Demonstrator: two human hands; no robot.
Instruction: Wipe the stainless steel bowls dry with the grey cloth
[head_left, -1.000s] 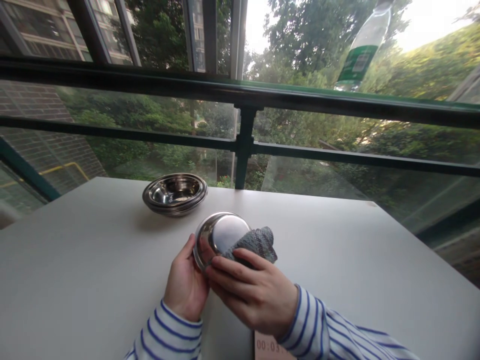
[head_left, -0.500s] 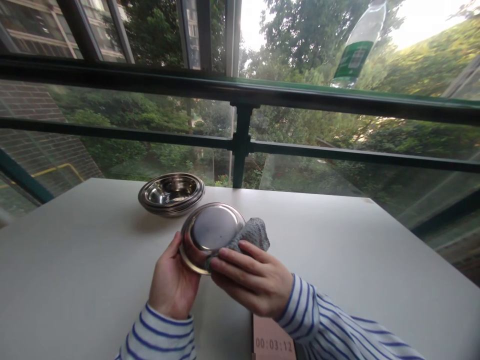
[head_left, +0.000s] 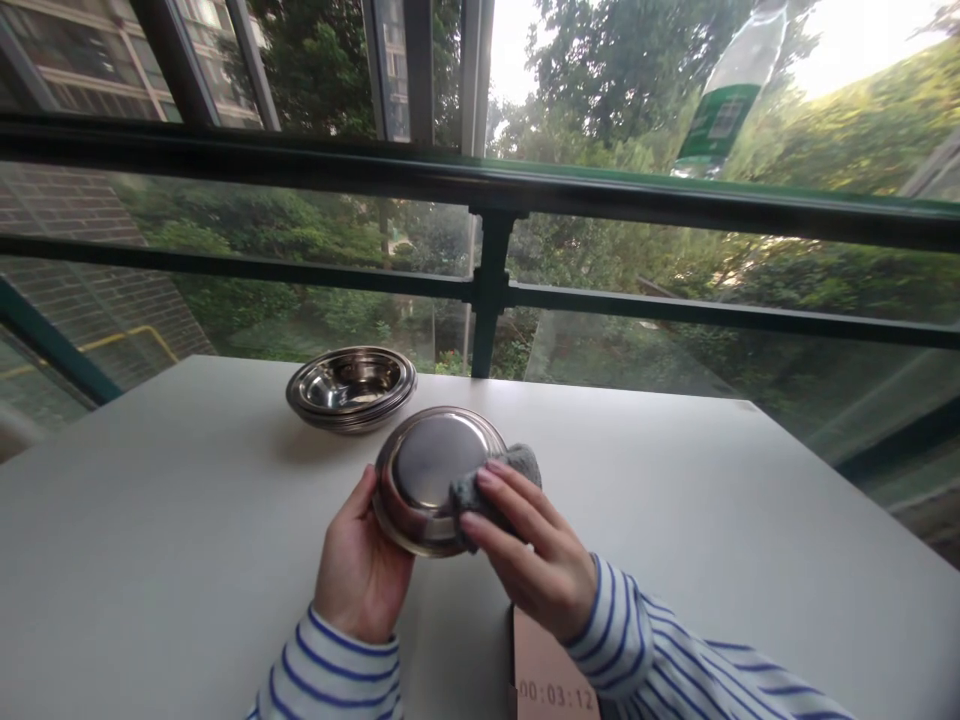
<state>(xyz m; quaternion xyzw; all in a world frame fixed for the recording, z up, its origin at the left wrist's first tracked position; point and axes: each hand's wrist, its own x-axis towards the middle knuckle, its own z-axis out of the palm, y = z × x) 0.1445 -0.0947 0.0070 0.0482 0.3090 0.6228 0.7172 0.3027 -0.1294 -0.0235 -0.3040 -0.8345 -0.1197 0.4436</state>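
Observation:
My left hand (head_left: pixel 358 568) grips the lower left rim of a steel bowl (head_left: pixel 424 470), held tilted with its underside facing me above the white table (head_left: pixel 150 540). My right hand (head_left: pixel 529 548) presses a grey cloth (head_left: pixel 487 480) against the right side of the bowl's underside, fingers closed over the cloth. Both sleeves are white with blue stripes.
A stack of steel bowls (head_left: pixel 350 387) sits on the table's far side, just behind the held bowl. A dark green railing (head_left: pixel 491 280) with glass panels runs behind the table. A clear bottle with a green label (head_left: pixel 724 100) stands on the top rail. A timer display (head_left: pixel 555 685) lies near my right wrist.
The bowl has turned so more of its underside faces me. My right hand with the cloth has slid further onto the bowl's right side, and the cloth is more bunched under the fingers.

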